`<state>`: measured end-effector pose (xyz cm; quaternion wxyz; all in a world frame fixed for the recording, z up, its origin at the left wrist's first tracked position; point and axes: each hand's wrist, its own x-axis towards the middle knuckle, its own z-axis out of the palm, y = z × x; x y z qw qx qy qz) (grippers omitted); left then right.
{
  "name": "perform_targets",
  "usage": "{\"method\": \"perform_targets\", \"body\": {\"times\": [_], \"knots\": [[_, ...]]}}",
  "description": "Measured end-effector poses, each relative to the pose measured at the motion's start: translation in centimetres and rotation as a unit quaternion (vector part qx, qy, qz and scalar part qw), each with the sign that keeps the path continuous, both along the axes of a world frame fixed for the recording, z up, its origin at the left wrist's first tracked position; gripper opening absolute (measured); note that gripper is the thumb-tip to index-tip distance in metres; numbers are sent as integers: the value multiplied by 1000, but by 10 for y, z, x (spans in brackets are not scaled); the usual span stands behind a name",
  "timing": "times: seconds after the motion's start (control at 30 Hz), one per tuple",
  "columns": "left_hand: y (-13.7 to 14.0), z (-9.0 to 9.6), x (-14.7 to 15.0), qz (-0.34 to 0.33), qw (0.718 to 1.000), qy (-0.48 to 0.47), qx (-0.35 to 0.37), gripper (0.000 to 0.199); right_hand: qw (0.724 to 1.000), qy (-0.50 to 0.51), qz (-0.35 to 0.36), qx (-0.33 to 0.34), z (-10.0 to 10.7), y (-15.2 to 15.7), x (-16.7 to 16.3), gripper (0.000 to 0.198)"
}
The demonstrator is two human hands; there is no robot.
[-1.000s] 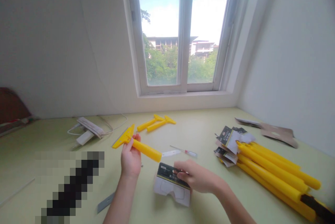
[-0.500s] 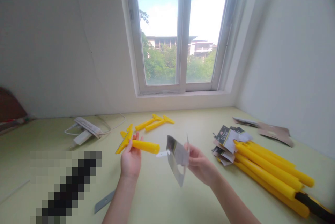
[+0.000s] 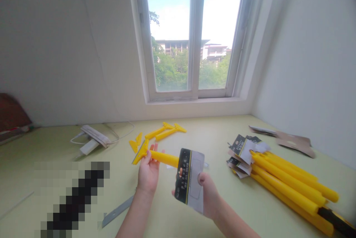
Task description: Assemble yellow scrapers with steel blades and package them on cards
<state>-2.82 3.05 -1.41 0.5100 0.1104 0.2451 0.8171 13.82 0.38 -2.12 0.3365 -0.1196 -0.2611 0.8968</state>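
My left hand (image 3: 148,173) is closed around the neck of a yellow scraper (image 3: 164,157), whose head points left and whose handle points right. In my right hand (image 3: 211,195) is a black-and-grey printed cardboard packaging card (image 3: 191,178), gripped at its right edge. The card covers the far end of the scraper's handle, so I cannot tell whether the handle passes through it. Small yellow plastic pieces (image 3: 135,142) lie just beyond the scraper's head. Beside my left forearm rests a flat grey metal blade (image 3: 118,211).
Two yellow scrapers (image 3: 165,131) lie near the window wall. On the right is a pile of carded yellow scrapers (image 3: 286,178), with brown cardboard pieces (image 3: 296,143) behind it. A white power strip (image 3: 94,136) with cables sits at the back left. A pixelated dark patch covers the front left.
The card has turned its printed face toward me and now overlaps the handle's end. My left hand has shifted slightly right with the scraper, uncovering the small yellow pieces.
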Motion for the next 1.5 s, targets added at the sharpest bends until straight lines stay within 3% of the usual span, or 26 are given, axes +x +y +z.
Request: {"method": "perform_targets", "body": {"times": [0.2, 0.33, 0.6, 0.97, 1.07, 1.23, 1.5], "knots": [[-2, -5, 21, -46, 999, 15, 10, 27, 993, 1, -118, 20, 9, -2, -12, 33], [-4, -6, 25, -50, 999, 11, 11, 22, 988, -12, -156, -3, 11, -1, -12, 40], [0, -9, 20, -79, 996, -18, 23, 19, 980, -65, -185, -46, 1, -2, -23, 36], [-2, -3, 13, -37, 999, -15, 25, 24, 983, -102, -140, 54, 4, -5, -23, 46], [-3, -2, 12, -36, 999, -4, 23, 23, 967, -136, -193, 94, -5, -5, -24, 46], [-6, 0, 16, -45, 998, -1, 35, 23, 933, -187, -288, 106, -10, 6, -17, 44], [-3, -3, 18, -41, 998, 14, 47, 23, 951, -139, -271, 57, 7, 11, -7, 23]]}}
